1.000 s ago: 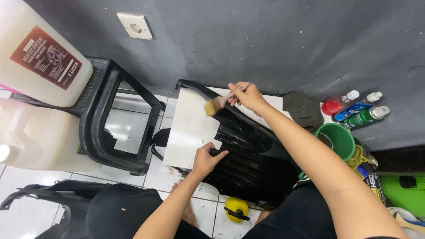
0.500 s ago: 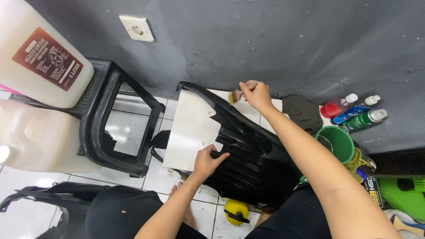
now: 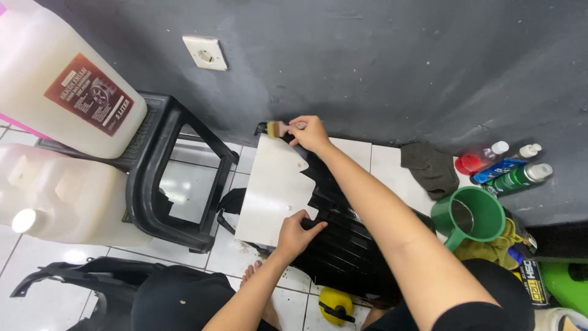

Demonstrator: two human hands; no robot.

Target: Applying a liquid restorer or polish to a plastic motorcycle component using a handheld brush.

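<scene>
A black ribbed plastic panel (image 3: 343, 245) with a white flat section (image 3: 272, 193) lies on the tiled floor in front of me. My left hand (image 3: 298, 232) grips its near edge where white meets black. My right hand (image 3: 309, 132) holds a small paintbrush (image 3: 277, 128) with tan bristles at the panel's far top corner, close to the dark wall.
A black plastic stool (image 3: 177, 178) stands left, with large white jugs (image 3: 67, 79) on and beside it. A green mug (image 3: 468, 214), a dark rag (image 3: 432, 168) and several spray bottles (image 3: 508, 171) sit right. A yellow object (image 3: 335, 304) and another black panel (image 3: 92, 282) lie near my feet.
My right hand has carried the brush from the middle of the white section up to the panel's far corner. The left hand has kept its grip on the near edge.
</scene>
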